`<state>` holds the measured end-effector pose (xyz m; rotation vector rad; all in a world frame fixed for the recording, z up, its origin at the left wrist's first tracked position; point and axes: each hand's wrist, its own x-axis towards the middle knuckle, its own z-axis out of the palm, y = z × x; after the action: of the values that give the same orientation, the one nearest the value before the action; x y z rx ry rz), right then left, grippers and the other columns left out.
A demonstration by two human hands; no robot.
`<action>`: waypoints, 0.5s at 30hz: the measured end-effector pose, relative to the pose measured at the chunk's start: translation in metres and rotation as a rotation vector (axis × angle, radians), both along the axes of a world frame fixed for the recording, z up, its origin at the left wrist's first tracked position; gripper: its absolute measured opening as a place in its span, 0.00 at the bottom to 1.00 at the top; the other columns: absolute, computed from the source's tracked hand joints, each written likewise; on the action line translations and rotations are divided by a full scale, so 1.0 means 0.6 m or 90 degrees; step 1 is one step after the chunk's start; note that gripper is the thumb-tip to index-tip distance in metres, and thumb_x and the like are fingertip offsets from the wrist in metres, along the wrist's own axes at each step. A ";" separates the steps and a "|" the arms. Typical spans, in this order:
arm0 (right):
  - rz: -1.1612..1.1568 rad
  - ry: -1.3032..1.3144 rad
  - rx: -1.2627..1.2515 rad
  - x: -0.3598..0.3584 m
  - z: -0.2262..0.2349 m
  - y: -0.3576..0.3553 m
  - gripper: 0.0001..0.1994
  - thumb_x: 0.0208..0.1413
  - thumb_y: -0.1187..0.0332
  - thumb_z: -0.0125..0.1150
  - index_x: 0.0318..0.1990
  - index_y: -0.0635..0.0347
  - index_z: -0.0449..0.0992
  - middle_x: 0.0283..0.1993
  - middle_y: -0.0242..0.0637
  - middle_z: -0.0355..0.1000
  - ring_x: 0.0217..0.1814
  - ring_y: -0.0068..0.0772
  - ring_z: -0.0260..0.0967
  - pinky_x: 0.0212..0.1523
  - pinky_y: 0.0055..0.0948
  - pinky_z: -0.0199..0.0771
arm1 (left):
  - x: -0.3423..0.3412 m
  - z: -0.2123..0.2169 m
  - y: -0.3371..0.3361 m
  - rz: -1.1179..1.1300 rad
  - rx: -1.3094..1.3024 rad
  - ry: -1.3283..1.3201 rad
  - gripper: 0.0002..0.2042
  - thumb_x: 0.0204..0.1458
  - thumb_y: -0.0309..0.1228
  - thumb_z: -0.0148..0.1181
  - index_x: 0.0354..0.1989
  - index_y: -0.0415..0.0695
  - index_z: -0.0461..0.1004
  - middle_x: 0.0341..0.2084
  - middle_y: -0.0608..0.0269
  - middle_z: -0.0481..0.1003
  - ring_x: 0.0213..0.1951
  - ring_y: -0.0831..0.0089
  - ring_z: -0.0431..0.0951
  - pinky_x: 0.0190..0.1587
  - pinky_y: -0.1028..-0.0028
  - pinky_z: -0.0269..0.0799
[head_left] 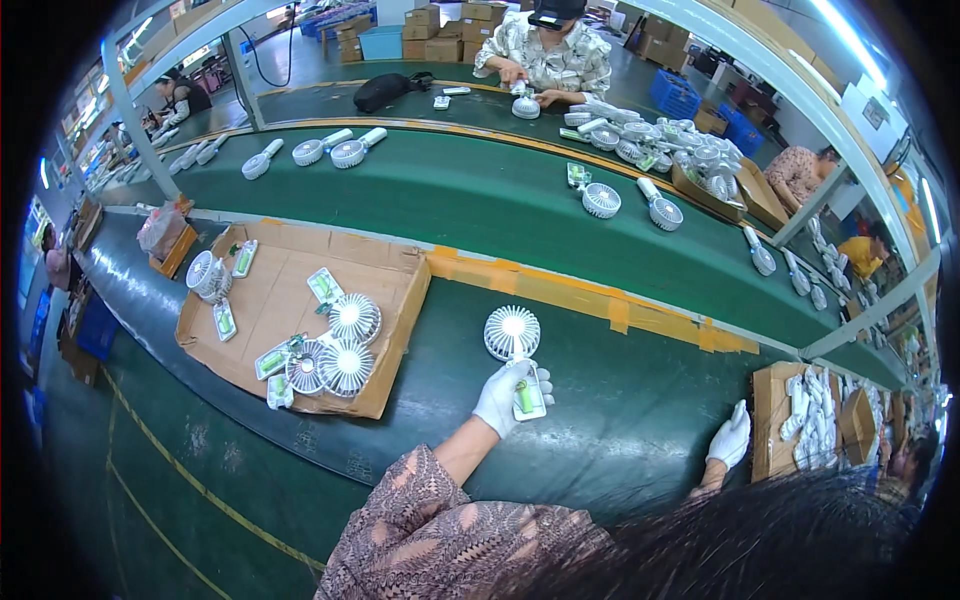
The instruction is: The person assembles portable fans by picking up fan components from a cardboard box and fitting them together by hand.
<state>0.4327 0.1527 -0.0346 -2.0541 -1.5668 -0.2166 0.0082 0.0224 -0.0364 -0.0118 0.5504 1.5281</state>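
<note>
My gloved left hand [505, 396] grips a white handheld fan [512, 331] over the green bench, its round head pointing away from me. The fan's handle lies uncovered, and a green battery [525, 396] shows inside it. Off to the right, my gloved right hand [731, 437] has its fingers stretched out, with nothing seen in it. It is beside a cardboard box [766, 440] of white handle-shaped plastic parts [812, 410]. On the left, a shallow cardboard tray [285, 260] holds several fan heads [347, 366] with uncovered handles and green batteries.
Beyond my bench [450, 330] runs a green conveyor belt [480, 200] with several finished-looking fans [601, 200]. Across it a person [545, 55] handles another fan, near a heap of fans [690, 145]. Metal frame posts [140, 120] rise at the left. A small box [172, 248] stands behind the tray.
</note>
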 end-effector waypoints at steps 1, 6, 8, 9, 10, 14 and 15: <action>0.075 0.108 0.093 -0.023 -0.004 0.002 0.18 0.54 0.64 0.53 0.52 0.59 0.68 0.45 0.44 0.72 0.43 0.45 0.70 0.44 0.40 0.67 | 0.003 0.003 0.000 0.013 -0.003 0.033 0.10 0.56 0.36 0.50 0.38 0.41 0.67 0.29 0.55 0.73 0.27 0.64 0.76 0.29 0.62 0.77; 0.410 0.548 -0.078 -0.192 0.012 -0.011 0.23 0.47 0.74 0.57 0.54 0.68 0.66 0.49 0.42 0.68 0.44 0.30 0.69 0.34 0.22 0.74 | 0.010 0.014 0.001 0.029 -0.019 0.098 0.11 0.59 0.38 0.46 0.37 0.42 0.67 0.27 0.57 0.72 0.25 0.68 0.75 0.26 0.65 0.77; 0.437 0.633 -0.270 -0.300 0.047 -0.050 0.23 0.46 0.72 0.59 0.53 0.67 0.67 0.52 0.43 0.67 0.51 0.33 0.67 0.44 0.26 0.72 | -0.005 0.011 -0.009 0.057 -0.037 0.109 0.11 0.59 0.38 0.46 0.36 0.43 0.67 0.25 0.59 0.72 0.23 0.70 0.75 0.24 0.66 0.76; 0.439 0.548 -0.324 -0.330 0.063 -0.060 0.23 0.46 0.71 0.60 0.52 0.67 0.68 0.51 0.42 0.68 0.50 0.32 0.67 0.47 0.27 0.69 | -0.008 0.008 -0.009 0.061 -0.035 0.109 0.11 0.59 0.38 0.46 0.36 0.43 0.67 0.25 0.59 0.72 0.23 0.70 0.75 0.24 0.66 0.76; 0.522 0.442 -0.199 -0.356 0.052 -0.059 0.23 0.43 0.69 0.62 0.50 0.62 0.69 0.50 0.43 0.68 0.49 0.37 0.68 0.48 0.29 0.69 | -0.011 0.008 -0.009 0.064 -0.031 0.094 0.11 0.59 0.39 0.46 0.35 0.44 0.67 0.25 0.59 0.72 0.23 0.70 0.75 0.24 0.66 0.75; 0.544 0.149 -0.151 -0.377 0.053 -0.070 0.27 0.35 0.66 0.66 0.49 0.53 0.70 0.51 0.47 0.62 0.51 0.49 0.64 0.51 0.37 0.67 | -0.019 0.007 -0.007 0.084 -0.041 0.093 0.11 0.58 0.40 0.47 0.34 0.45 0.68 0.23 0.61 0.72 0.22 0.70 0.74 0.23 0.67 0.75; 0.539 0.087 -0.165 -0.376 0.055 -0.072 0.28 0.34 0.65 0.66 0.50 0.53 0.70 0.52 0.47 0.62 0.51 0.49 0.64 0.50 0.38 0.68 | -0.021 0.006 -0.006 0.090 -0.042 0.091 0.11 0.58 0.40 0.47 0.34 0.45 0.68 0.23 0.61 0.72 0.22 0.70 0.74 0.23 0.67 0.75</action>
<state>0.2069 0.1098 -0.0017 -1.3512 -2.2916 0.4472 -0.0046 0.0187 -0.0326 0.0082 0.7258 1.6564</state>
